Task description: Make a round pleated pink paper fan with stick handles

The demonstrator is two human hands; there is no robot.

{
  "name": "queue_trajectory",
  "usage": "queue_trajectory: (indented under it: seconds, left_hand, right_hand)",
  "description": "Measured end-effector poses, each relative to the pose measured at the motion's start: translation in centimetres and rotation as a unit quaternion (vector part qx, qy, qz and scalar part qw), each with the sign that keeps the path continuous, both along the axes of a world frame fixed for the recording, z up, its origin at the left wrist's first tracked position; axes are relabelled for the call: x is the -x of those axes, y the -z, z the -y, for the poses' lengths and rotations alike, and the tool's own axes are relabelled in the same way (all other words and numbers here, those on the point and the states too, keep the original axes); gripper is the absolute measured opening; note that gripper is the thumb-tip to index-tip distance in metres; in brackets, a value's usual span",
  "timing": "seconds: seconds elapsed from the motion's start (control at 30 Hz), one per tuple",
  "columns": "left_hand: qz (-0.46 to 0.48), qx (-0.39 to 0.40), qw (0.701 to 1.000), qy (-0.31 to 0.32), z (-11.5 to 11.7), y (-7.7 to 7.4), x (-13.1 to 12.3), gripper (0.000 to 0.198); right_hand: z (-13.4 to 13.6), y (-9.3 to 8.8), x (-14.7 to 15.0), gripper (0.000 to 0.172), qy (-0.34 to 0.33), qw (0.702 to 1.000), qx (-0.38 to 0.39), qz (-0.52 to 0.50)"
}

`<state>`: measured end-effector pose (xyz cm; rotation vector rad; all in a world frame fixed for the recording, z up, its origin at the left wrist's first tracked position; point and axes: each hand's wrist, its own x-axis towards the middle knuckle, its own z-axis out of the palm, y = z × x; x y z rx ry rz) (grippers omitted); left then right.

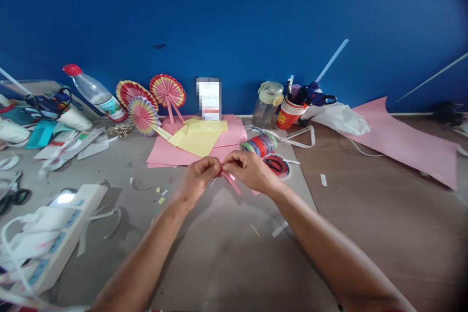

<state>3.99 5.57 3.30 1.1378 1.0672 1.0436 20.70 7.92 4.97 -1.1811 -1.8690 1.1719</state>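
Note:
My left hand (199, 175) and my right hand (248, 171) meet over the middle of the table, fingers pinched together on a narrow folded pink paper strip (233, 184) that sticks out down and to the right between them. Just behind the hands lie pink sheets (230, 136) with yellow sheets (197, 139) on top. A roll of coloured bands (260, 144) lies right beside my right hand.
Three folded paper fans (146, 100) lean at the blue wall beside a tilted water bottle (97, 92). A jar (268, 103), an orange cup of tools (289, 112), a white bag (340, 118) and a large pink sheet (409, 144) stand right. A power strip (54, 231) and scissors (10, 197) lie left.

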Motion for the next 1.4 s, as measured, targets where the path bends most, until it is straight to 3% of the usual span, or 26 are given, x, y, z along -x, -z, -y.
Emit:
queue_trajectory:
  seconds: [0.13, 0.23, 0.37, 0.53, 0.67, 0.87, 1.07, 1.17, 1.3, 1.4]
  left_hand:
    - [0.013, 0.009, 1.000, 0.009, 0.0, -0.1, -0.1, 0.022]
    - [0.012, 0.018, 1.000, 0.012, 0.0, -0.1, -0.1, 0.020]
    - [0.002, 0.020, 1.000, 0.007, 0.1, -0.1, 0.0, 0.021]
    - [0.001, 0.020, 1.000, 0.014, 0.0, 0.2, -0.1, 0.021]
    - [-0.016, -0.008, 1.000, 0.000, 0.0, 0.5, -0.1, 0.019]
    - [-0.098, -0.060, 0.993, -0.004, -0.1, 0.2, 0.0, 0.017]
    - [-0.095, -0.029, 0.995, 0.027, -0.1, -0.3, 0.1, 0.016]
    - [-0.068, -0.026, 0.996, 0.053, -0.2, -0.2, 0.1, 0.015]
    - [-0.018, -0.009, 0.997, 0.079, -0.3, 0.3, 0.3, 0.016]
    - [0.006, 0.013, 0.995, 0.096, -0.5, 0.7, 0.5, 0.016]
  right_hand:
    - [0.1, -0.3, -0.1, 0.030, 0.100, 0.989, -0.110, -0.007]
    - [0.3, -0.6, -0.2, 0.020, 0.094, 0.984, -0.152, -0.008]
    - [0.7, -1.0, 0.0, 0.012, 0.044, 0.987, -0.148, 0.037]
    - [0.9, -1.0, 0.6, 0.007, 0.050, 0.980, -0.156, 0.112]
    - [0.9, -0.7, 1.0, 0.014, 0.056, 0.975, -0.146, 0.158]
    - [0.7, -0.4, 1.0, 0.010, 0.037, 0.986, -0.108, 0.124]
    - [0.4, 0.1, 0.9, 0.011, 0.040, 0.991, -0.107, 0.073]
    - [0.3, 0.4, 0.8, 0.010, 0.035, 0.978, -0.183, 0.097]
    - [0.1, 1.0, 0.7, 0.007, 0.017, 0.926, -0.331, 0.179]
    - [-0.1, 1.3, 0.5, 0.009, 0.011, 0.897, -0.381, 0.222]
